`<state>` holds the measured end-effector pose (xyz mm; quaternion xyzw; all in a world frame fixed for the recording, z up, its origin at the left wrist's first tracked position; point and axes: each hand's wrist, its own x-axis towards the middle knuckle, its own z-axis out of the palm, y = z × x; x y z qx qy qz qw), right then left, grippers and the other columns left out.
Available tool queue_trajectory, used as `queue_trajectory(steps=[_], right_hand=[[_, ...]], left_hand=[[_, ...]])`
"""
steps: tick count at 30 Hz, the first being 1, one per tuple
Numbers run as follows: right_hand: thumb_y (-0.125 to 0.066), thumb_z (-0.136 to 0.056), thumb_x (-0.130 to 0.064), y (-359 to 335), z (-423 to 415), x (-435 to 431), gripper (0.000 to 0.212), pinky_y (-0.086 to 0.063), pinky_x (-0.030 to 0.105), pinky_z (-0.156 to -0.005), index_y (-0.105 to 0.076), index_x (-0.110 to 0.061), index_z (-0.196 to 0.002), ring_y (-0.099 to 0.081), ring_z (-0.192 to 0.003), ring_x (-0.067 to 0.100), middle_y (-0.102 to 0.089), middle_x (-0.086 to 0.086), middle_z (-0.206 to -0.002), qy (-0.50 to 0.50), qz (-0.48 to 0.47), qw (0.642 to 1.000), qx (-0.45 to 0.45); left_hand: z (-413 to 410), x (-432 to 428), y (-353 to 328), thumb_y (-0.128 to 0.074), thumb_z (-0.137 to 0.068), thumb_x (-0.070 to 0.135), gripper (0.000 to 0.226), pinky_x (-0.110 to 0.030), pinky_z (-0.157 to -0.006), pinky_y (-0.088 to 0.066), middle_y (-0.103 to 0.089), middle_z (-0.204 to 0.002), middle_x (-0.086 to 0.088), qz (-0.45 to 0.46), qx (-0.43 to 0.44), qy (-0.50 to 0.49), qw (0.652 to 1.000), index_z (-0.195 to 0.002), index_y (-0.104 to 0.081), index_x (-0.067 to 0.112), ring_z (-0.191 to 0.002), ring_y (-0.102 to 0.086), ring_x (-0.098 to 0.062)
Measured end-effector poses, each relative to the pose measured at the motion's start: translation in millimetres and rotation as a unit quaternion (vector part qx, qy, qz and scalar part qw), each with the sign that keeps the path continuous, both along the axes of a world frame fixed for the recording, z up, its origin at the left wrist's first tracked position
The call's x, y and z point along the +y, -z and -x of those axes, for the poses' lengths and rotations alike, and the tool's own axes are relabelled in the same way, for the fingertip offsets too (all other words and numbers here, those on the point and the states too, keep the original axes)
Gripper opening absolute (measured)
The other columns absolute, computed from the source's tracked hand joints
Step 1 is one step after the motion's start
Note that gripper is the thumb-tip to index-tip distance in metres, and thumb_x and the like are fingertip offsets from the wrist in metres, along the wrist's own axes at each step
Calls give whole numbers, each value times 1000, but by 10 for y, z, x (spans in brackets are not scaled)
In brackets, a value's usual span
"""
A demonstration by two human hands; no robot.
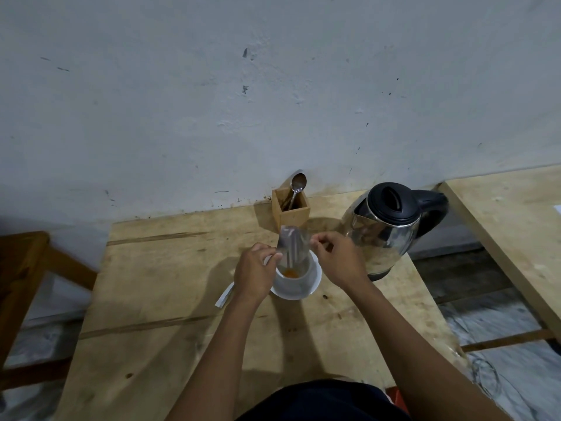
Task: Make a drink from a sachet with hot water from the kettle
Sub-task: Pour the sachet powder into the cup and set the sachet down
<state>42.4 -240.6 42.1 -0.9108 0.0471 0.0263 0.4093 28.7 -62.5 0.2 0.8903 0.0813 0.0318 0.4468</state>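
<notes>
A white cup (pixel 299 276) stands on a white saucer (pixel 314 288) in the middle of the wooden table (pixel 170 299). Orange powder (pixel 290 272) lies in the cup's bottom. A silvery sachet (pixel 293 246), blurred, is held upended over the cup. My left hand (pixel 255 273) pinches its left side at the cup's rim. My right hand (pixel 338 258) pinches its right edge. The steel kettle (pixel 387 227) with a black lid and handle stands just right of my right hand.
A wooden holder (pixel 291 212) with a spoon (pixel 297 186) stands at the wall behind the cup. A torn white strip (pixel 224 296) lies left of the saucer. A wooden chair (pixel 24 268) is at the left, a second wooden surface (pixel 510 226) at the right.
</notes>
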Motion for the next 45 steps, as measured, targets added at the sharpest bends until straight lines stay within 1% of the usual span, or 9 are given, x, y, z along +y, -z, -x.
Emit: queue_trajectory(steps=[6,11,16,20,26,31,35,38,45], right_hand=[[-68,-86,-43,-61,-68,-33,34,-55,34,-75,-65,-28,-116,-64,-84,8,-67,-14,-95,-20,-35,999,-14],[-70,-87,-39,-104,-92,-42,10,-51,27,-72,-76,-33,-91,-58,-66,-6,-64,-23,-71,-31,32,999,-25],[-68,-87,-42,-147,-15,-14,11,-43,23,-57,-76,-36,-92,-65,-66,6,-69,-16,-72,-18,52,998,-19],[-67,-87,-44,-64,1,-27,12,-45,27,-74,-75,-36,-90,-64,-68,3,-65,-20,-67,6,56,998,-32],[-65,-91,-23,-8,69,17,10,-51,32,-67,-72,-16,-90,-62,-71,12,-69,-5,-76,67,-184,981,6],[-64,-93,-21,32,199,165,24,-55,34,-80,-64,-15,-116,-67,-91,18,-71,5,-107,177,-412,880,155],[-63,-93,-15,29,333,324,15,-51,27,-70,-64,-12,-107,-67,-84,15,-74,4,-94,171,-490,831,200],[-64,-93,-16,61,410,403,8,-51,28,-74,-66,-13,-100,-67,-76,12,-73,-2,-81,130,-485,838,216],[-69,-87,-33,174,421,493,26,-52,29,-73,-73,-11,-100,-68,-85,15,-75,6,-98,61,-374,897,229]], left_hand=[[-44,53,-12,-63,-89,20,19,-36,-80,-53,-69,-100,-7,-25,-5,33,999,-97,-76,8,-90,-64,-24],[-92,51,-58,-62,-89,25,20,-39,-80,-53,-70,-100,-2,-44,-17,36,998,-99,-76,14,-92,-62,-24],[-92,61,-48,-63,-89,25,19,-41,-79,-54,-71,-99,0,-55,-22,30,998,-97,-76,15,-90,-63,-24],[-70,55,-13,-63,-89,26,19,-43,-82,-54,-70,-101,0,-42,-8,30,999,-98,-76,16,-93,-62,-23],[21,-32,-179,-59,-91,37,19,-32,-78,-54,-67,-100,5,108,22,-56,992,-103,-66,23,-93,-63,-14],[113,-75,-296,-60,-88,45,26,-20,-73,-48,-71,-98,8,221,115,-40,968,-99,-70,24,-89,-63,-3],[132,-112,-302,-62,-88,39,23,-24,-69,-48,-74,-80,3,265,134,-61,953,-86,-74,20,-79,-66,-11],[120,-69,-302,-66,-86,37,23,-25,-68,-49,-72,-76,-1,313,137,-119,932,-82,-73,16,-75,-65,-14],[125,15,-315,-73,-79,39,24,-36,-85,-56,-78,-93,-5,373,148,-126,907,-89,-75,17,-89,-72,-21]])
